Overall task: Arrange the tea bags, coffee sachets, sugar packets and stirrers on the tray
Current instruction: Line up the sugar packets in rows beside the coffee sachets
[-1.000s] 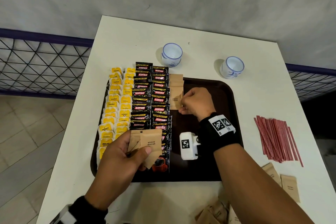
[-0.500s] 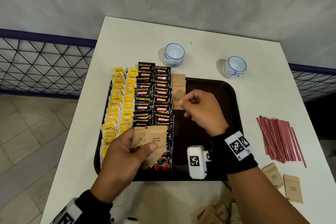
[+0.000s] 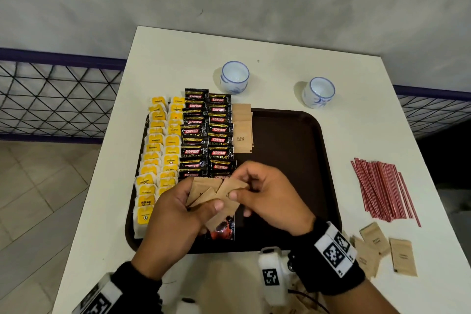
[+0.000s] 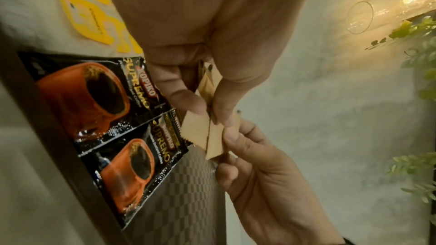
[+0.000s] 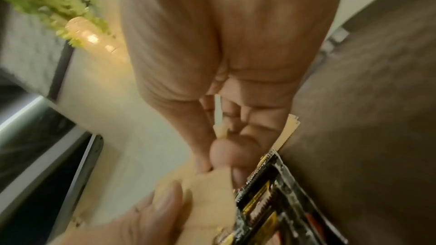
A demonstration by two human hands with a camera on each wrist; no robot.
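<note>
A dark brown tray (image 3: 293,135) holds two columns of yellow tea bags (image 3: 158,150), two columns of black coffee sachets (image 3: 206,132) and a short stack of brown sugar packets (image 3: 242,130). My left hand (image 3: 178,209) grips a fan of brown sugar packets (image 3: 204,192) over the tray's near left part. My right hand (image 3: 265,194) pinches one packet (image 3: 230,191) of that fan by its edge. In the left wrist view the fan of packets (image 4: 205,129) sits between both hands' fingertips. Red stirrers (image 3: 382,186) lie on the table to the right of the tray.
Two white and blue cups (image 3: 234,76) (image 3: 318,92) stand behind the tray. More loose sugar packets (image 3: 382,247) lie at the table's near right. The table (image 3: 178,66) ends close on the left, with a black mesh railing (image 3: 51,99) beyond. The tray's right half is bare.
My right hand left the sugar stack on the tray and came back toward me. It now pinches a packet in the fan that my left hand holds.
</note>
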